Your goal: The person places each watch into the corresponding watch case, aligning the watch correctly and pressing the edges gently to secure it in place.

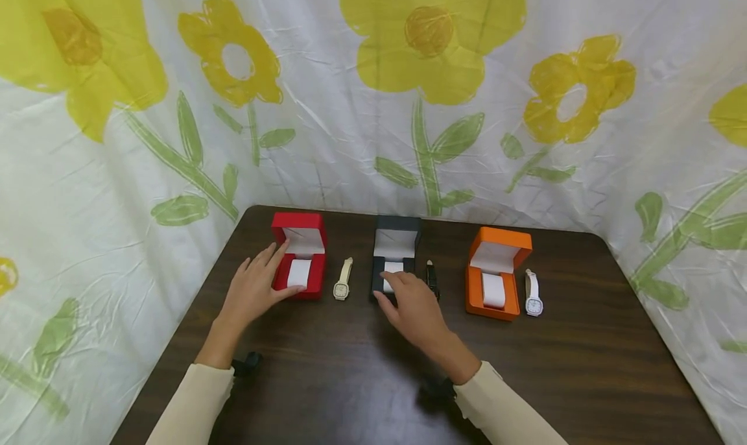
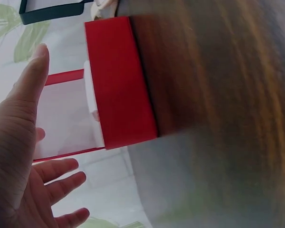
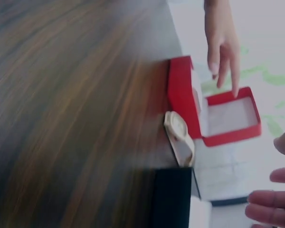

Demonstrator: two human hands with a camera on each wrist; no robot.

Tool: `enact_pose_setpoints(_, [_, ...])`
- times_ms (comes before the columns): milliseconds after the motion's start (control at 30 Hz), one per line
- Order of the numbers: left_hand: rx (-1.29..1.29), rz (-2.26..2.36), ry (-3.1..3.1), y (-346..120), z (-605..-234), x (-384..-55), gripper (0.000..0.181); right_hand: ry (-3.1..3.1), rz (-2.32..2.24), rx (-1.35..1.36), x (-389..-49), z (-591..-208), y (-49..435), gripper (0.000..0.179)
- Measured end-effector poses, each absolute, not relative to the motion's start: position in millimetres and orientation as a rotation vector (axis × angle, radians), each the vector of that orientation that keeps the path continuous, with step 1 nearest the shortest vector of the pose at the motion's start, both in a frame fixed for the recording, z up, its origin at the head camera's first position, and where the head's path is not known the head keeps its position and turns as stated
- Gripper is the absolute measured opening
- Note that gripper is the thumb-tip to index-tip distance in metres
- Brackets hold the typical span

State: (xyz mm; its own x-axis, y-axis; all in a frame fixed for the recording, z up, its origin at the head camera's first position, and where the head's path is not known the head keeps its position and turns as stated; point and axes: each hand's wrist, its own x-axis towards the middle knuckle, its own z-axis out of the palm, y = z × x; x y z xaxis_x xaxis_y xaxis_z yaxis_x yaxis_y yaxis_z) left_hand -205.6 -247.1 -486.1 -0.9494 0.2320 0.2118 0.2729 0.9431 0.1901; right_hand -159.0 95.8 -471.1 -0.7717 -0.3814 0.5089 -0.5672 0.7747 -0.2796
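Observation:
My left hand (image 1: 255, 289), fingers spread, hovers at the left side of the open red watch box (image 1: 315, 276), which has a white cushion (image 1: 299, 273) inside. In the left wrist view the thumb and fingers hold nothing. My right hand (image 1: 415, 307) is over the front of the open dark watch box (image 1: 377, 270), with its fingers relaxed and apart. A white cushion (image 1: 393, 267) shows behind the fingertips. Between these boxes lies a cream-strap watch (image 1: 342, 281). A black-strap watch (image 1: 432, 277) lies right of the dark box, partly hidden by my right hand.
An open orange watch box (image 1: 490, 311) with a white cushion stands at the right, a white watch (image 1: 533, 296) beside it. All rest on a dark wooden table (image 1: 327, 380). A flower-printed curtain (image 1: 327, 159) hangs behind the table's back edge.

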Motion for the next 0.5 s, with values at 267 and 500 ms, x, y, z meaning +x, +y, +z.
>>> enact_pose_setpoints(267, [-0.397, -0.352, -2.904, -251, -487, -209, 0.098, -2.626, 0.718, 0.714, -168, -471, 63, 0.032])
enact_pose_setpoints(500, [-0.398, -0.403, -2.929, -254, -490, -212, 0.093, -2.685, 0.778, 0.698, -173, -473, 45, 0.024])
